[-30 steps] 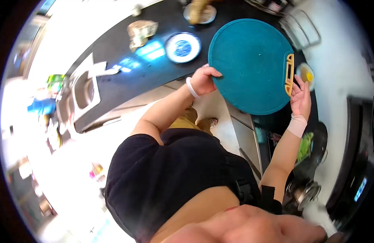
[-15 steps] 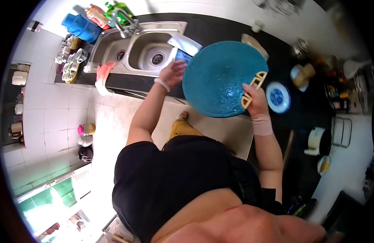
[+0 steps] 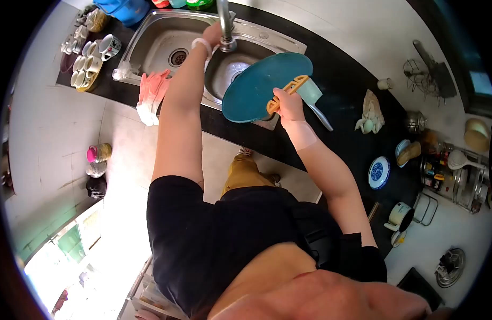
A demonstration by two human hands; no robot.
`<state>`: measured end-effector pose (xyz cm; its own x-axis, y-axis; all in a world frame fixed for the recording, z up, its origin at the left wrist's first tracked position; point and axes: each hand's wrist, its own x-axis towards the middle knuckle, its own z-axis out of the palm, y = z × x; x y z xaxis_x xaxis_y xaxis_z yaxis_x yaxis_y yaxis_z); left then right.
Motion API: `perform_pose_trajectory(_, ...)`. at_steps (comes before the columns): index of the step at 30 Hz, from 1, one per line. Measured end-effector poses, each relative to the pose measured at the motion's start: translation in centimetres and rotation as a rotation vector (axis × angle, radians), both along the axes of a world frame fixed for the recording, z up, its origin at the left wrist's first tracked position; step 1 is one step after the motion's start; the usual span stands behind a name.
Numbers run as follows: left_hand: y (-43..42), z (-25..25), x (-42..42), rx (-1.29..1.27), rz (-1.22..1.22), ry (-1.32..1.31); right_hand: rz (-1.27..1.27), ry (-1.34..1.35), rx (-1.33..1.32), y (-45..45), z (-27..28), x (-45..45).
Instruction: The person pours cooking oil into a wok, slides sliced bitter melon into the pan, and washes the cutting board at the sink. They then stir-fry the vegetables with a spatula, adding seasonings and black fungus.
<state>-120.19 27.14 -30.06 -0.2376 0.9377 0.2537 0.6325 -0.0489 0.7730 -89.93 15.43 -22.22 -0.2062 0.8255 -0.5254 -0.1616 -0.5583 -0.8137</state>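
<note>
My right hand (image 3: 289, 105) is closed around the yellow handle (image 3: 275, 102) of a round blue-green cutting board (image 3: 256, 80). The board is tilted over the right sink basin (image 3: 219, 72) and its front edge. My left hand (image 3: 213, 34) reaches up to the base of the faucet (image 3: 226, 26); its fingers are mostly hidden there. A cleaver (image 3: 311, 93) lies on the dark counter, partly behind the board, its metal handle towards me. Pink and white rubber gloves (image 3: 152, 96) hang over the counter edge beside my left forearm.
Several cups (image 3: 91, 64) and a mug (image 3: 110, 47) stand left of the sink, near a blue container (image 3: 126, 9). To the right are a crumpled bag (image 3: 370, 113), a blue-and-white plate (image 3: 379, 172) and a pot (image 3: 400, 216).
The board has moved left over the sink and tilted, still in my right hand. My left hand has gone from beside the board up to the faucet. The camera view has shifted.
</note>
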Motion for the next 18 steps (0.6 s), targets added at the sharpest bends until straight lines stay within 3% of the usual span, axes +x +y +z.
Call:
perform_pose_trajectory(1, -0.3, 0.9, 1.4, -0.127, -0.006, -0.393, -0.009, -0.015, -0.025, 0.4, -0.4, -1.1)
perform_pose_trajectory(2, -0.1, -0.2, 1.0, -0.173, -0.007, -0.438, -0.023, -0.026, -0.051, 0.9, -0.8, -2.1)
perform_pose_trajectory(3, -0.3, -0.6, 1.3, -0.221, -0.009, -0.48, -0.038, -0.033, -0.077, 1.3, -1.3, -2.7)
perform_pose_trajectory(4, -1.5, 0.4, 1.4, -0.358, -0.107, -0.115, -0.049, -0.031, -0.082, 1.6, -1.8, -3.6)
perform_pose_trajectory(7, -3.9, -4.2, 2.0, -0.075, -0.154, -0.315, -0.09, -0.054, -0.131, 2.5, -3.2, -5.9)
perform_pose_trajectory(8, -5.0, -3.9, 2.3, -0.172, -0.123, -0.6, -0.119, -0.025, -0.163, 2.8, -3.8, -6.6)
perform_pose_trajectory(11, -9.0, -2.9, 3.0, -0.064, 0.052, -0.789, -0.211, -0.029, -0.269, 3.5, -4.5, -8.3)
perform_pose_trajectory(13, -12.2, -4.7, 3.0, -0.198, 0.289, -0.615, -0.218, -0.03, -0.341, 4.4, -5.1, -9.1)
perform_pose_trajectory(18, -15.4, -3.6, 6.3, -0.216, 0.455, -0.807, -0.29, -0.093, -0.426, 7.5, -6.7, -11.7)
